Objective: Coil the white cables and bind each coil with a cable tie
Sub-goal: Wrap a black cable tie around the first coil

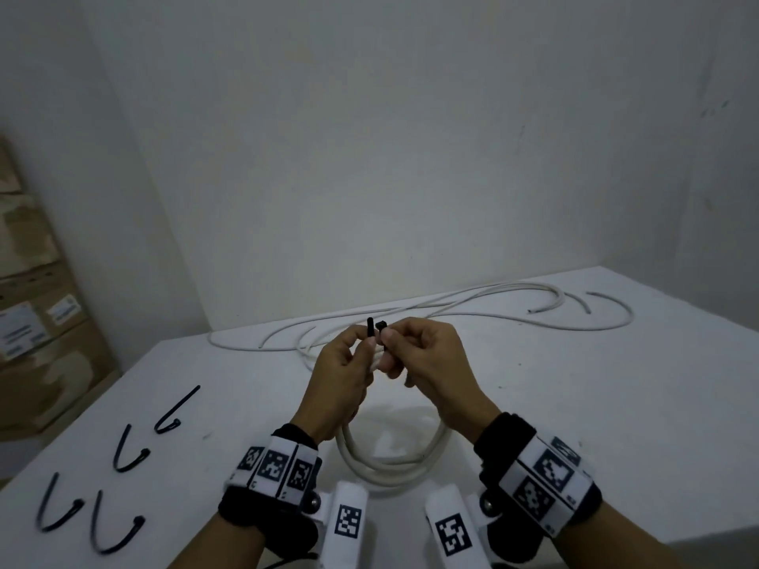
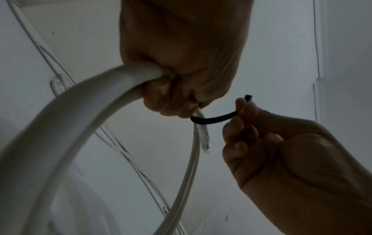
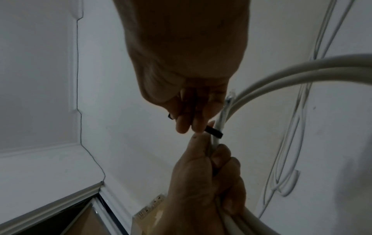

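A small coil of white cable hangs above the white table, held up by both hands. My left hand grips the top of the coil in a fist. A black cable tie loops around the cable strands just below that fist. My right hand pinches the tie's head end between thumb and fingertips. Both tie ends stick up between the two hands. The cable's clear plug pokes out beside the tie. In the right wrist view my left hand sits below the tie, closed round the strands.
Several spare black cable ties lie bent on the table's left front. Loose white cables sprawl along the table's far edge by the wall. Cardboard boxes stand stacked at the left.
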`<control>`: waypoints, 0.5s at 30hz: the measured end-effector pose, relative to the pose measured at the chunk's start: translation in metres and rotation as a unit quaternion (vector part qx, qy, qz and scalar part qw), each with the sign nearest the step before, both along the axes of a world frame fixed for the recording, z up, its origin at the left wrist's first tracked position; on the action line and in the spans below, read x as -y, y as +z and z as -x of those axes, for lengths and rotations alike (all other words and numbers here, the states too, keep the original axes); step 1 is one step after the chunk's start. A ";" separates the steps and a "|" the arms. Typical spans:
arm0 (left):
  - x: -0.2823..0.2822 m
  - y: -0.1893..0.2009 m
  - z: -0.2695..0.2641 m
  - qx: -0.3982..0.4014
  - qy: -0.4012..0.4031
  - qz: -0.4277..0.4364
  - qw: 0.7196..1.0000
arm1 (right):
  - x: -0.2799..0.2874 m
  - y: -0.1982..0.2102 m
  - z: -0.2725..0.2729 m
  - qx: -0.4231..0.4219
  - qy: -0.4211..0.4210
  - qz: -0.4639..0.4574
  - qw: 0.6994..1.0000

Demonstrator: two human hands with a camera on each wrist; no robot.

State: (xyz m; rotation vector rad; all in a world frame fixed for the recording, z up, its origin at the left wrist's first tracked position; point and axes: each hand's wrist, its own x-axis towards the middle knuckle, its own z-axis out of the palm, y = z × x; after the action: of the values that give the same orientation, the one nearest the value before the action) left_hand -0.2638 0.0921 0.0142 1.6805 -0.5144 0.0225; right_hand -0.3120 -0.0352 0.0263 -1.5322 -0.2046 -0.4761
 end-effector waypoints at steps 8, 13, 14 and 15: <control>0.008 -0.010 0.000 0.112 0.050 -0.079 0.989 | 0.012 0.002 -0.004 -0.024 -0.035 0.014 0.999; 0.012 -0.009 0.004 0.135 0.060 -0.101 0.984 | 0.015 0.008 0.002 -0.039 -0.036 0.015 0.999; 0.012 -0.009 0.005 0.140 0.061 -0.105 0.983 | 0.016 0.008 0.002 -0.038 -0.038 0.014 0.998; 0.013 -0.009 0.006 0.145 0.062 -0.110 0.981 | 0.016 0.008 0.003 -0.037 -0.040 0.014 0.998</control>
State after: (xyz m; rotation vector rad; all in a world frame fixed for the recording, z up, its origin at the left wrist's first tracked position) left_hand -0.2693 0.0796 0.0056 1.9365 -0.6462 0.3159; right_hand -0.3146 -0.0513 0.0345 -1.5868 -0.0938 -0.4813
